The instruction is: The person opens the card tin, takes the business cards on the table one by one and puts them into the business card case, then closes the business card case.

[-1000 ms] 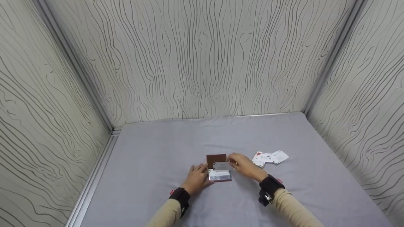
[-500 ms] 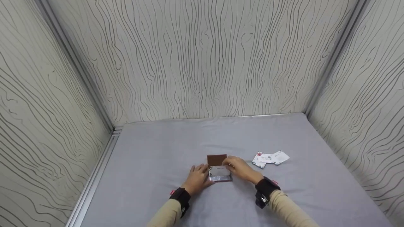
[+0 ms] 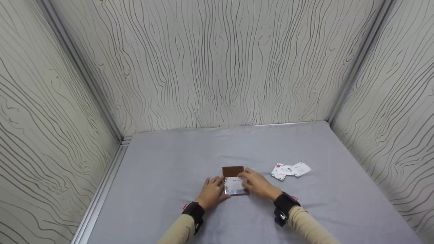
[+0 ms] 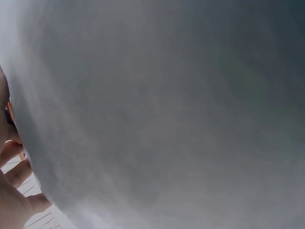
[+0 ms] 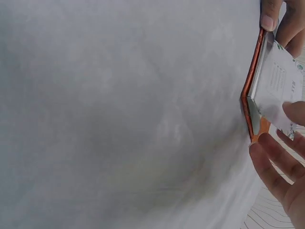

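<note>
A business card case [image 3: 233, 171] lies on the table with its brown lid folded back on the far side. My left hand [image 3: 211, 193] holds the case at its left side, the thumb near the front corner. My right hand [image 3: 258, 184] pinches a white business card [image 5: 281, 78] with leafy print, the thumb on its face. In the right wrist view this card slants over the metal inner tray of the case, its far end near my left hand. Its lower end overlaps the tray in the head view.
Several white cards [image 3: 290, 170] with floral corners lie fanned to the right of my right hand. A grey cloth [image 3: 176, 156] with slight wrinkles covers the table. Panels [image 3: 217, 67] with wood-grain lines stand behind and at both sides.
My right hand has moved left and toward me, bringing the card from above the lid down over the case's front part. My left hand has stayed in place.
</note>
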The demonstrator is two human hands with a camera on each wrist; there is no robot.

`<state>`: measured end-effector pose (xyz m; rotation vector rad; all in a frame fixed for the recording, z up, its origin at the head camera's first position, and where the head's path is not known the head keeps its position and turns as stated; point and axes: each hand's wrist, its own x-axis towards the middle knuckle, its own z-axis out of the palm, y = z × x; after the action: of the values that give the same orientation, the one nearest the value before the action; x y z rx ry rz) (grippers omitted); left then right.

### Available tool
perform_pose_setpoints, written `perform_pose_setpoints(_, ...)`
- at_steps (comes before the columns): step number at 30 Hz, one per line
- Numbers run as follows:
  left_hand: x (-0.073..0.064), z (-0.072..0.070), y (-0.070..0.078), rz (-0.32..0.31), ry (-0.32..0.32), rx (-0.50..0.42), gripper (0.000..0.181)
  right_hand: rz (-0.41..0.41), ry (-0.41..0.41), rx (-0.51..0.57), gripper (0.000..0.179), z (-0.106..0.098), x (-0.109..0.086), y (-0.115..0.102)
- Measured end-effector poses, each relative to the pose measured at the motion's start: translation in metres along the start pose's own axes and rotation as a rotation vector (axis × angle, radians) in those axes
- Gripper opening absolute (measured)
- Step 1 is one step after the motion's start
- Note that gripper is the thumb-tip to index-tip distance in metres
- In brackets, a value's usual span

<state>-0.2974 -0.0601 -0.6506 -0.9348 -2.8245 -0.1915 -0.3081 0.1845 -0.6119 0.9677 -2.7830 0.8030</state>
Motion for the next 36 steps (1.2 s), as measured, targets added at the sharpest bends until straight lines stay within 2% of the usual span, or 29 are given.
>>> perform_pose_setpoints(4, -0.001, 0.001, -0.001, 0.009, 0.011, 0.006, 0.065, 0.031, -0.031, 0.002, 0.04, 0.003, -0.002, 0.0)
perform_pose_setpoints(7, -0.001, 0.0, -0.001, 0.014, 0.024, 0.011, 0.064, 0.015, -0.036, -0.014, 0.045, 0.006, -0.003, 0.001)
perform_pose_setpoints(17, 0.0, -0.001, 0.0, 0.005, 0.008, 0.003, 0.062, -0.018, -0.08, -0.124, 0.043, 0.009, -0.003, -0.001)
perform_pose_setpoints(25, 0.0, -0.003, 0.0, -0.002, -0.009, -0.021, 0.062, -0.02, -0.094, -0.115, 0.05, 0.006, -0.006, -0.001)
perform_pose_setpoints(31, -0.001, -0.003, 0.0, 0.003, 0.003, -0.033, 0.062, -0.01, -0.056, -0.07, 0.038, -0.003, -0.014, 0.009)
perform_pose_setpoints(36, -0.001, 0.0, 0.0, 0.003, 0.006, -0.024, 0.063, -0.052, -0.013, -0.086, 0.023, -0.019, -0.023, 0.023)
